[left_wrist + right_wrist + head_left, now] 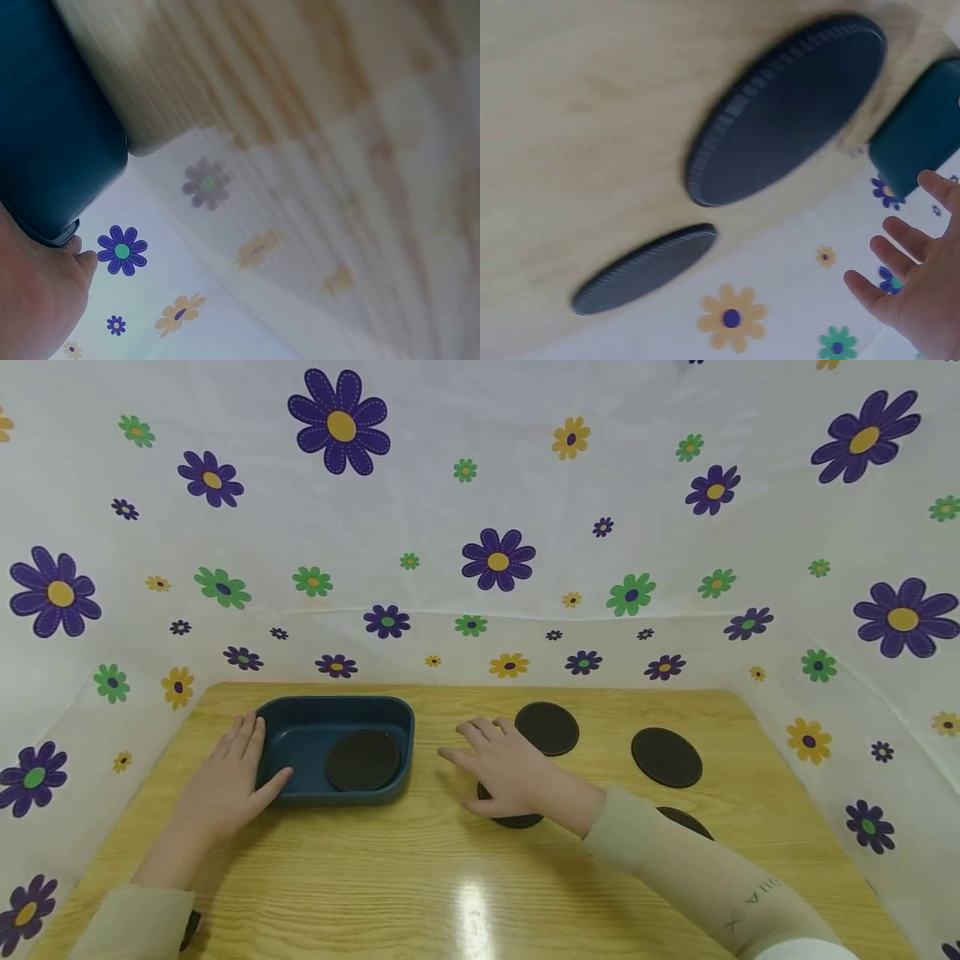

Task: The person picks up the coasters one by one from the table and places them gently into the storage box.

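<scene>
Flowered cloth (pixel 420 410) is rising behind the blue tray (pixel 300 743); the wooden table (pixel 375 877) is ending just behind the tray and spreading in front. The left hand (pixel 228 781) is touching the tray's left wall, fingers straight. Right of the tray, across open wood, the right hand (pixel 504 768) is hovering, fingers spread. One black disc (pixel 363 761) is lying inside the tray; four other discs (pixel 547 728) are lying to its right.

Your bare right hand (pixel 926 292) spreads its fingers at the lower right, with a dark teal, round-cornered container (pixel 919 131) beyond. On your pale wood-grained tabletop (pixel 577 150), a flat, round, dark disc (pixel 791 112) lies apart from a second dark disc (pixel 646 268); white flower-printed cloth (pixel 675 330) shows behind.
</scene>
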Tool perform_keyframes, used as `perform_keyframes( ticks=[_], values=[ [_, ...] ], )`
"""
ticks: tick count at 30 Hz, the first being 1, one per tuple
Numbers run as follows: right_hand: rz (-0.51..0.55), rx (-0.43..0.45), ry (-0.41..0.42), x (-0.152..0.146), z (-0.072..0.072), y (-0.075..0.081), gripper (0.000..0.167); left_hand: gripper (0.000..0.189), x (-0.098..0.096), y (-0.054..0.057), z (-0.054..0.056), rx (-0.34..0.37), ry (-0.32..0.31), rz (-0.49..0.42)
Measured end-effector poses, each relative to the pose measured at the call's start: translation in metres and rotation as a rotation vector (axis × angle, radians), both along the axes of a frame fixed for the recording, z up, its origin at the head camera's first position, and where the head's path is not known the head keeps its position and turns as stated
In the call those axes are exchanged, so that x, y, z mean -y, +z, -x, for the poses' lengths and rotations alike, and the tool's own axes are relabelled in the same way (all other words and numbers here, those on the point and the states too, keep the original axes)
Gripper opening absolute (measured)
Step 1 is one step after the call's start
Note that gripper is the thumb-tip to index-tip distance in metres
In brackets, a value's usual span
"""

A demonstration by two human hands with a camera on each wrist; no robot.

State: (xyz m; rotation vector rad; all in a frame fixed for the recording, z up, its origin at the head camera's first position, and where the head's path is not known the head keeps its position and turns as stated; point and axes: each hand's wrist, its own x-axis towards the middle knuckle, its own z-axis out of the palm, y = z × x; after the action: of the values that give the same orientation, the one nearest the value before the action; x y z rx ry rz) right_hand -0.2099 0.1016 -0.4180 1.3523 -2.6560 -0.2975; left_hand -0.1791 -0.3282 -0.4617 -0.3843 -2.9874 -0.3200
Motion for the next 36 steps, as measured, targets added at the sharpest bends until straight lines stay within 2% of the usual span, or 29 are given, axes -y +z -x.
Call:
perform_keyframes(
  ticks=[9,17,21,29,36],
  values=[
    [-0.015,0.021,-0.08,-0.031,-0.002,-0.026,0.078,0.096,0.001,-0.006,-0.001,-0.024,-0.013,-0.027],
    [0.008,0.201,-0.154,-0.044,-0.003,-0.036,0.079,0.097,0.001,-0.003,-0.001,-0.011,0.01,-0.025],
    [0.019,0.233,-0.154,-0.044,-0.005,-0.039,0.079,0.098,0.001,-0.003,0.0,0.0,0.017,-0.016],
    [0.031,0.223,-0.141,-0.041,-0.01,-0.04,0.075,0.098,0.002,-0.002,0.001,0.021,0.011,0.001],
    [0.021,0.146,-0.137,-0.038,-0.006,-0.035,0.072,0.097,-0.001,0.0,0.001,0.009,0.012,0.0]
  ],
)
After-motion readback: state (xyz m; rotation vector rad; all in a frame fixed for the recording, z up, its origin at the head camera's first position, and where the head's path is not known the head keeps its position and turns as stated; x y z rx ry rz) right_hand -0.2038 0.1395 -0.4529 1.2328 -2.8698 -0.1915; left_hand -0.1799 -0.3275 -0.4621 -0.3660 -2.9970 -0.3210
